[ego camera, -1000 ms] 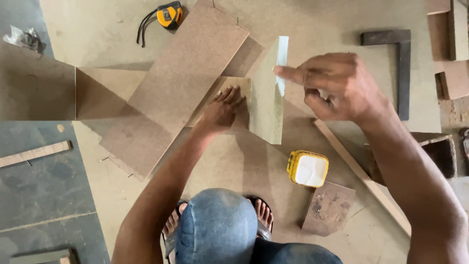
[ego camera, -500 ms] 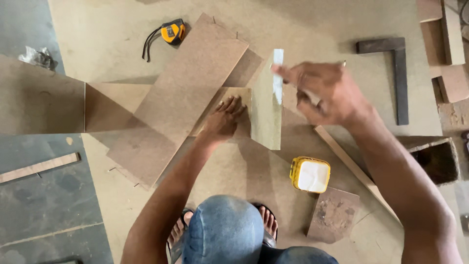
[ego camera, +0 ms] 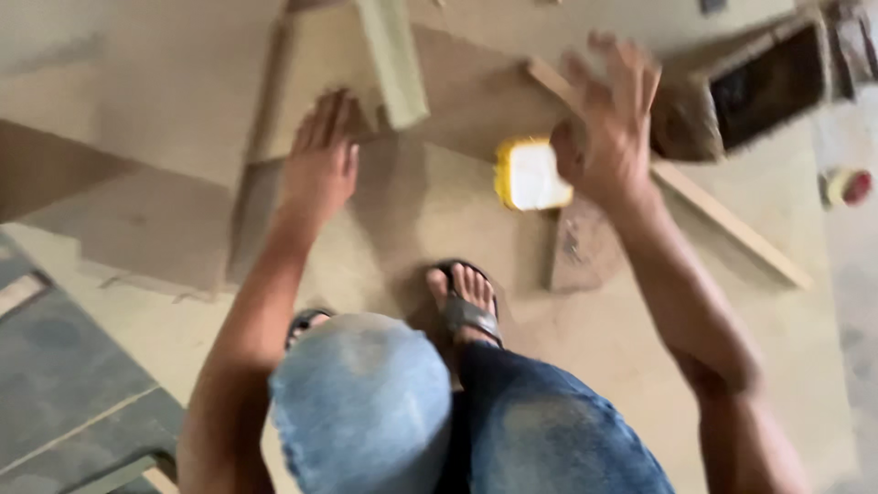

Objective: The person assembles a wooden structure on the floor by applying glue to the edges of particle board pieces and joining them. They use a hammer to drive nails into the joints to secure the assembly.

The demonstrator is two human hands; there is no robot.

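Note:
My left hand lies flat, fingers together, on a brown fibreboard panel on the floor, beside a pale upright board piece that stands on edge. My right hand hovers open with fingers spread, holding nothing, just right of a yellow container with a white lid. The picture is blurred by motion. My knees in blue jeans and a sandalled foot fill the lower middle.
A small dark square offcut lies under my right forearm. A long thin wooden strip runs diagonally to the right. An open wooden box sits at the upper right, a small round red-capped thing at the far right. Grey floor shows lower left.
The view has swung down and closer. My right hand has let go of the light strip it pinched and dropped toward the yellow container, now open. My left hand stays on the board.

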